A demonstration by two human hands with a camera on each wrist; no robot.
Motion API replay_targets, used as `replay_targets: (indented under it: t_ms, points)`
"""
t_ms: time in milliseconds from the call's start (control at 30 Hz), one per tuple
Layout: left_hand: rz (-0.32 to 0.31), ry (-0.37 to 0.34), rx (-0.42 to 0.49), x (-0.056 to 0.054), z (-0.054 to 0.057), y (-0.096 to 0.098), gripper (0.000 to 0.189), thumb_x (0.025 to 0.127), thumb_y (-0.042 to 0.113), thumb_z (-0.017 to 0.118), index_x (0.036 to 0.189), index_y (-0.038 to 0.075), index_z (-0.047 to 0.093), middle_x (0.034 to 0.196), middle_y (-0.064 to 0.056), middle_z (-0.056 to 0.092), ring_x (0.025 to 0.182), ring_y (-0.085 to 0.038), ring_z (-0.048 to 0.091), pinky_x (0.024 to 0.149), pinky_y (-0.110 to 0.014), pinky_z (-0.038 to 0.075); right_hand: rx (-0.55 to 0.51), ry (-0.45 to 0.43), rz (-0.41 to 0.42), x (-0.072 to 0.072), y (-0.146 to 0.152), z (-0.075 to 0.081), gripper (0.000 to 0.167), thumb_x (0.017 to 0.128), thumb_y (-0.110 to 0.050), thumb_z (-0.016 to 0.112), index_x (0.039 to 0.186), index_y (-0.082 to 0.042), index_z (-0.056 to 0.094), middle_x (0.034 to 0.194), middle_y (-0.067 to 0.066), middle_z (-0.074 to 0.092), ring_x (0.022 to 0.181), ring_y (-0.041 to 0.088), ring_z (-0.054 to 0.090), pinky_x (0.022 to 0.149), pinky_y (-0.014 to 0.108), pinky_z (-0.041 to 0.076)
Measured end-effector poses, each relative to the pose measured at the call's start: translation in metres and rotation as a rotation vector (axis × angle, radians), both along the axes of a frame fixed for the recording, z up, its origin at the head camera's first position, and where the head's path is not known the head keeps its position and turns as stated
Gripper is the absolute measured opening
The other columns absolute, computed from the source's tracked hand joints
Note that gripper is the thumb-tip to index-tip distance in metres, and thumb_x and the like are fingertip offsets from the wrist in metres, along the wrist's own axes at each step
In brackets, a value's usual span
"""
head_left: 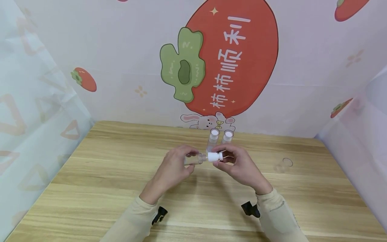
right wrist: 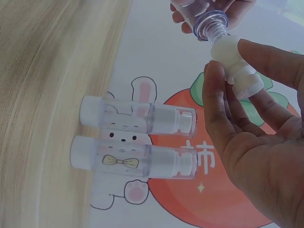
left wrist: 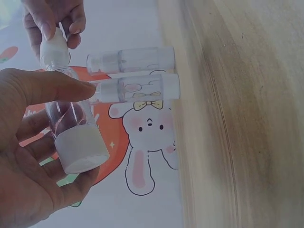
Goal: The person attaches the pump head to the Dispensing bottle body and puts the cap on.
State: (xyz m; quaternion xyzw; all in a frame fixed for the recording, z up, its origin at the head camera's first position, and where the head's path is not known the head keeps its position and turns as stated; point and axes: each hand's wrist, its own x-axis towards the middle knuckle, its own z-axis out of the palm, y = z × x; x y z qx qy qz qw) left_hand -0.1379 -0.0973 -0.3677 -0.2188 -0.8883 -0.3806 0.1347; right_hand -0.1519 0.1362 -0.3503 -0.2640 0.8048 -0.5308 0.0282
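Observation:
My left hand [head_left: 173, 167] grips a clear bottle with a white base [left wrist: 81, 148], tilted so that its threaded neck [right wrist: 218, 29] points toward my right hand [head_left: 240, 165]. Between the right thumb and fingers I pinch a white pump head [head_left: 214, 156], its wide end lined up with the neck. Part of the thread shows below the pump head in the right wrist view; whether it is engaged I cannot tell. Just behind both hands stand two similar bottles, a left one [head_left: 213, 139] and a right one [head_left: 228, 136], each with a white pump under a clear cap.
On the wooden table [head_left: 121, 188], to the right of my hands, lies a loose clear cap [head_left: 282, 165]. A printed backdrop [head_left: 127, 67] with persimmon and rabbit drawings rises along the table's far edge.

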Motion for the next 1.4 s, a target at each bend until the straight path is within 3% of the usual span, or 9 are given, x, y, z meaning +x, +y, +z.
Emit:
replay_targets:
  t_ms: [433, 767, 1133, 1400]
  points:
    - [-0.008, 0.023, -0.047, 0.003, 0.002, 0.0022, 0.037, 0.073, -0.002, 0.087, 0.107, 0.008, 0.075, 0.101, -0.001, 0.072, 0.086, -0.016, 0.066, 0.073, -0.034, 0.054, 0.0, 0.011, 0.015, -0.0004, -0.003, -0.0046, 0.029, 0.087, 0.002, 0.077, 0.114, -0.005, 0.07, 0.113, 0.01, 0.068, 0.089, 0.023, 0.066, 0.08, 0.033, 0.058]
    - [-0.052, 0.035, -0.061, 0.002, 0.0006, 0.0017, 0.034, 0.074, -0.001, 0.086, 0.106, 0.007, 0.075, 0.098, -0.004, 0.072, 0.085, -0.018, 0.064, 0.072, -0.035, 0.052, 0.016, 0.018, 0.015, 0.0003, -0.0048, -0.0064, 0.029, 0.086, 0.003, 0.077, 0.114, -0.003, 0.07, 0.113, 0.011, 0.068, 0.089, 0.025, 0.066, 0.081, 0.033, 0.058]
    - [-0.037, 0.051, -0.062, 0.0031, -0.0001, 0.0034, 0.034, 0.074, 0.0, 0.087, 0.106, 0.007, 0.075, 0.1, -0.003, 0.073, 0.087, -0.018, 0.067, 0.074, -0.036, 0.054, 0.054, 0.035, -0.02, 0.0006, -0.0039, -0.0056, 0.025, 0.088, -0.006, 0.08, 0.111, -0.006, 0.072, 0.104, 0.005, 0.069, 0.083, 0.02, 0.061, 0.078, 0.031, 0.057]
    - [-0.07, -0.016, -0.035, 0.0032, 0.0017, 0.0025, 0.035, 0.078, 0.003, 0.086, 0.111, 0.007, 0.075, 0.1, -0.002, 0.072, 0.089, -0.019, 0.067, 0.075, -0.034, 0.053, 0.018, 0.065, 0.016, 0.0002, -0.0036, -0.0062, 0.029, 0.085, 0.003, 0.079, 0.112, -0.004, 0.07, 0.109, 0.008, 0.069, 0.089, 0.022, 0.067, 0.082, 0.035, 0.058]
